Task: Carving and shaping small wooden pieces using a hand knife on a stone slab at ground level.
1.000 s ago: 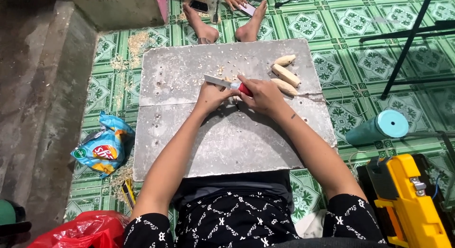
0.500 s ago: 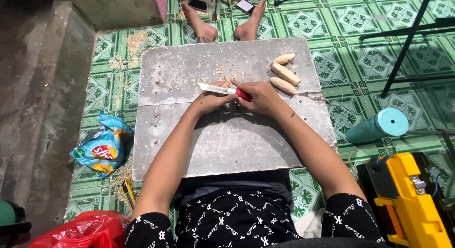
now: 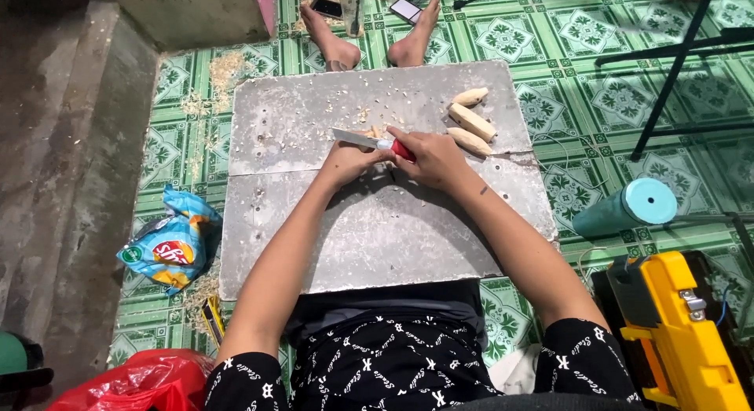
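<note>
Two hands are closed at the middle of the grey table (image 3: 314,246), the right hand (image 3: 430,158) gripping a red-handled knife (image 3: 369,141), the left hand (image 3: 345,161) clenched around a mostly hidden wood piece (image 3: 375,131), so a slipped blade could cut the left fingers.

A crumpled blue snack bag (image 3: 169,246) lay on the green patterned floor tiles (image 3: 605,42), just beside the left edge of the grey slab surface (image 3: 377,246). A red plastic bag (image 3: 129,383) sat at the lower left, with a small yellow-and-black tool (image 3: 210,317) near it. A teal cylindrical bottle (image 3: 626,208) lay on its side to the right, and a yellow power tool (image 3: 679,332) stood below it. Another person's two bare feet (image 3: 334,45) rested beyond the far edge, with two phones (image 3: 406,10) lying near them. Pale wood shavings (image 3: 224,69) were scattered over the tiles. A black stand's legs (image 3: 675,57) crossed the upper right.
</note>
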